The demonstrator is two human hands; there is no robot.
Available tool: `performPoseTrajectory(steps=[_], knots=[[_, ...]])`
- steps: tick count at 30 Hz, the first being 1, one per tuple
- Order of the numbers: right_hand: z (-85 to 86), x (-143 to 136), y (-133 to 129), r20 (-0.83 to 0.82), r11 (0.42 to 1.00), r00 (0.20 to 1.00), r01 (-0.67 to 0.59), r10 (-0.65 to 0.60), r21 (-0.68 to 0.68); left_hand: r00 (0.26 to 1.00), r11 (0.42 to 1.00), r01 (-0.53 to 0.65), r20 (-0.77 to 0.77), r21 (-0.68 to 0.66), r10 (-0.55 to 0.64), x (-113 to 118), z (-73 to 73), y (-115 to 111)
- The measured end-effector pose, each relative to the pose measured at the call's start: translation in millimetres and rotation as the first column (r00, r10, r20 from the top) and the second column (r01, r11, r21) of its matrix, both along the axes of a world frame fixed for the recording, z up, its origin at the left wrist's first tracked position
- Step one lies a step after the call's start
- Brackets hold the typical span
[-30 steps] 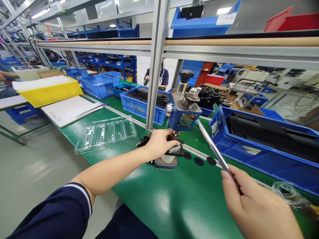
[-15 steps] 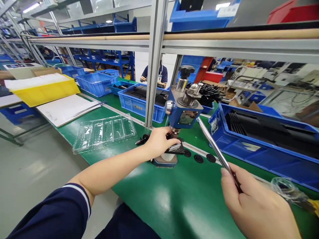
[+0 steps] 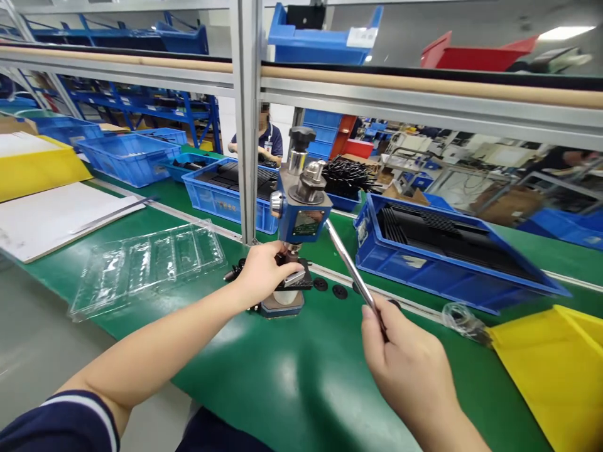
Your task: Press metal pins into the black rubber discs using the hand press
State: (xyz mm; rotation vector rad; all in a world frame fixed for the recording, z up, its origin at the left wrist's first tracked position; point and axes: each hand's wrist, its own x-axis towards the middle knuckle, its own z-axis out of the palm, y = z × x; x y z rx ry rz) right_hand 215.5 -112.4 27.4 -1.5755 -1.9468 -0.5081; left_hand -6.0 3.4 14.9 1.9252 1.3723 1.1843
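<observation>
A blue arbor press (image 3: 304,216) stands on the green bench, with a long metal lever (image 3: 346,254) slanting down to the right. My right hand (image 3: 409,351) is closed around the grip at the lever's lower end. Under the press ram, my left hand (image 3: 264,273) is closed, with thumb and fingers around a spot by a black fixture (image 3: 301,279); what they hold is hidden. Black discs, one of them a toothed-looking disc (image 3: 340,292), lie on the bench right of the press base (image 3: 282,306). Small black parts (image 3: 234,272) lie behind my left wrist.
A clear plastic tray (image 3: 155,267) lies left of the press. Blue bins of black plates, one large bin (image 3: 438,263) among them, line the back. A yellow bin (image 3: 556,370) is at right. An upright metal post (image 3: 247,125) rises behind the press. A person (image 3: 271,138) sits across.
The view has turned right, so the press and bins sit further left and the right-hand yellow bin has come into sight. Both hands keep their places at the press and lever.
</observation>
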Motion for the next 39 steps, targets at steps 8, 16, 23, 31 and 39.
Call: performPoseTrajectory(steps=[8,16,23,31,39], knots=[[-5.4,-3,-2,-0.091,0.999,0.995,-0.036,0.037,0.015,0.999,0.998,-0.006,-0.053,-0.058,0.003,-1,0.1,0],[3.9,-2,-8,-0.146,0.993,0.989,-0.05,0.034,-0.107,0.997,0.999,-0.036,-0.064,-0.036,0.034,1,-1.3,-2],[-18.1,-5,-1,-0.076,0.996,0.997,0.022,-0.016,0.084,0.997,0.997,-0.038,-0.067,-0.072,0.034,1,-3.6,-2],[20.9,-4,-20,-0.251,0.989,0.959,-0.116,0.135,0.087,0.997,0.996,-0.051,-0.046,0.073,0.055,0,-8.1,-1],[57.8,-9,-49,-0.58,0.916,0.728,-0.173,0.366,0.362,0.846,0.895,0.329,0.515,-0.302,-0.137,-5,-14.1,-64]])
